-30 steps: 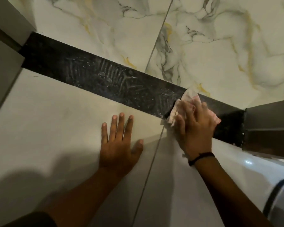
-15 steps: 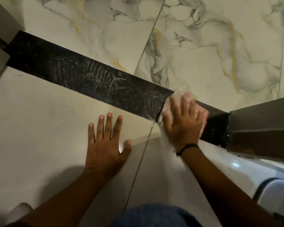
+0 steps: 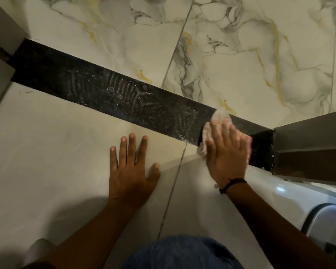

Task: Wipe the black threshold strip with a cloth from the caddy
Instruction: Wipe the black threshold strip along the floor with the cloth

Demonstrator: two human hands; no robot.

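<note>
The threshold strip [image 3: 124, 94] runs upper-left to lower-right; right hand [image 3: 228, 152] presses cloth [image 3: 219, 116], apparently flat; left hand [image 3: 132, 171] splayed empty.

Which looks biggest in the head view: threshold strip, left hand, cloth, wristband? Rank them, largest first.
1. black threshold strip
2. left hand
3. cloth, mostly hidden under the right hand, so its rank is unsure
4. wristband

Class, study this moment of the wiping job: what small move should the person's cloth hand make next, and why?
Probably slide the right hand, pressing the pale crumpled cloth, leftward along the black stone threshold strip. Whitish smears and streaks cover the strip left of the cloth, while the part by the dark door frame looks cleaner. The left hand braces flat on the tile.
</note>
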